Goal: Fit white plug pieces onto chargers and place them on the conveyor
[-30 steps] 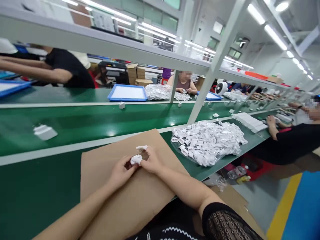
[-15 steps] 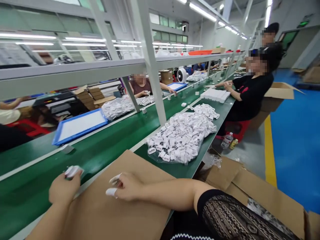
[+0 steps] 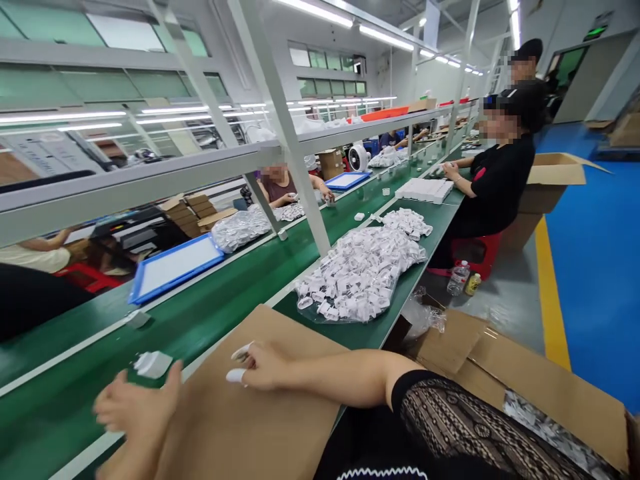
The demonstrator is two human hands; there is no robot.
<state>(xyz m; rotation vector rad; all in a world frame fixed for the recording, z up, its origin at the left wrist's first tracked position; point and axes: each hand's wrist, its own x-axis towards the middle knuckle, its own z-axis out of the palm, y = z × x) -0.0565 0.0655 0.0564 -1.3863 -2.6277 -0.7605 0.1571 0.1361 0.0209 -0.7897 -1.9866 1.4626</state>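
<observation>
A white plug adapter (image 3: 153, 365), small pins at its left end, is on the green conveyor belt (image 3: 200, 320). My left hand (image 3: 143, 403) is just below it, fingers spread and thumb apart, no longer gripping it. Above the brown cardboard sheet (image 3: 240, 427) is my right hand (image 3: 260, 367), with white covers on the thumb and a finger. Its thumb and forefinger are apart with nothing visible between them; the other fingers are curled and partly hidden. Beyond the cardboard lies a clear bag of white plastic housings (image 3: 355, 280).
Another white piece (image 3: 137, 319) sits further across the belt, near a blue-rimmed tray (image 3: 175, 267). A metal upright (image 3: 300, 160) rises beside the belt. On my right are open cardboard boxes (image 3: 540, 387). A co-worker in black (image 3: 505, 173) sits farther along, by white blocks (image 3: 425, 190).
My left hand has let go of the white plug adapter, leaving it on the belt, and its fingers have spread. My right hand keeps its pose over the cardboard. The view has shifted slightly.
</observation>
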